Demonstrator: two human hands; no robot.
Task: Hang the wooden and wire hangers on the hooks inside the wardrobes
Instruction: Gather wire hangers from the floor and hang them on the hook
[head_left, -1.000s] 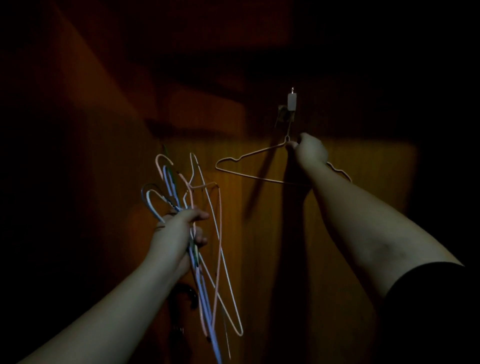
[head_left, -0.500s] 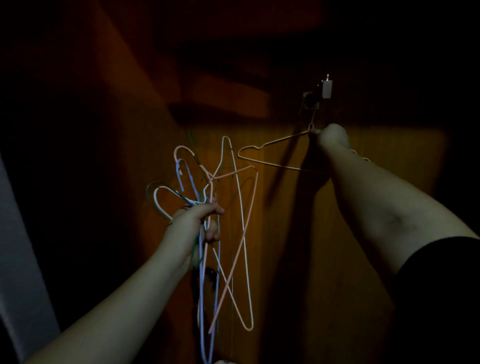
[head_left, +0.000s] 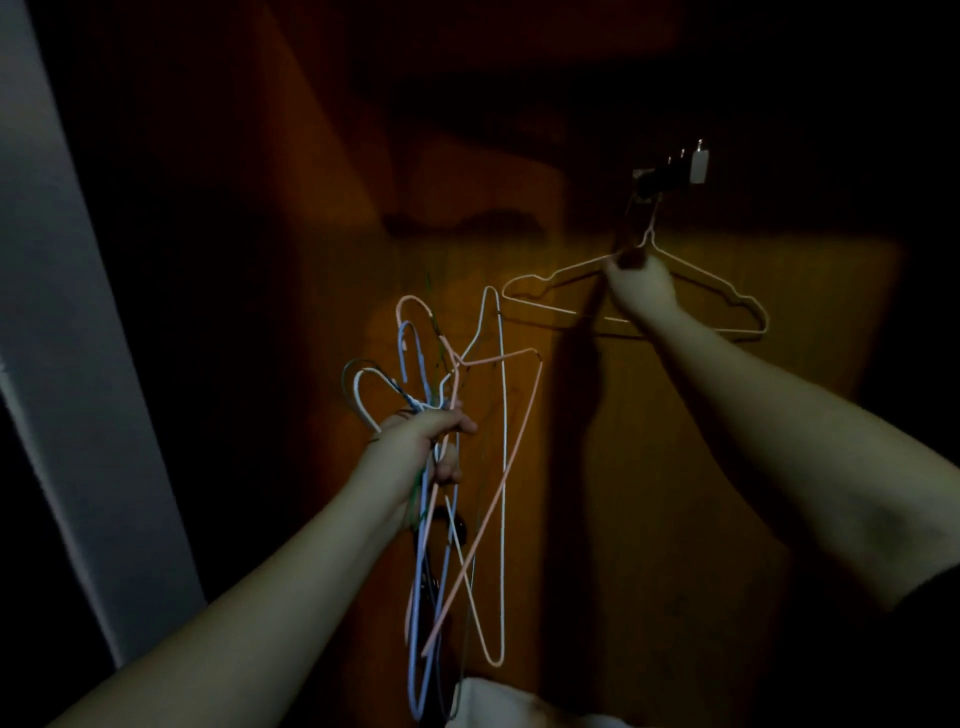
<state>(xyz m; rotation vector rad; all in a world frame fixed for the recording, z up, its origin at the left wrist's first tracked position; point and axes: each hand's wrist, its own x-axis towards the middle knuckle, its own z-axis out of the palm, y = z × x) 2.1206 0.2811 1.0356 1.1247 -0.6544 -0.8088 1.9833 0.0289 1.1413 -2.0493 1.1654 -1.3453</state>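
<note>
Brown wood makes the back wall (head_left: 649, 467) of the wardrobe, and it is the only part with light on it. A small hook (head_left: 655, 179) is fixed high up on that wall, with a pale little block (head_left: 698, 165) right beside it.

Below the hook hangs a pale wire hanger (head_left: 727, 299). The right hand (head_left: 641, 288) reaches up under the hook and its fingers pinch the hanger at the neck. The top of the hanger goes up to the hook, but it is too dark to tell if it sits on the hook. The right arm covers part of the hanger's bottom bar.

Lower and well away from the hook, the left hand (head_left: 421, 441) is curled round a bunch of wire hangers (head_left: 498, 467). They are pink, white and blue, and there are some dark ones too. They point every way and cross over each other, so they are hard to count. Their lower ends go off the bottom of the picture.

Far from the hook, on the other side of the bunch, stands a grey door edge (head_left: 62, 338). Something pale (head_left: 498, 706) shows at the very bottom, cut off. Everything above and past the hook is black.
</note>
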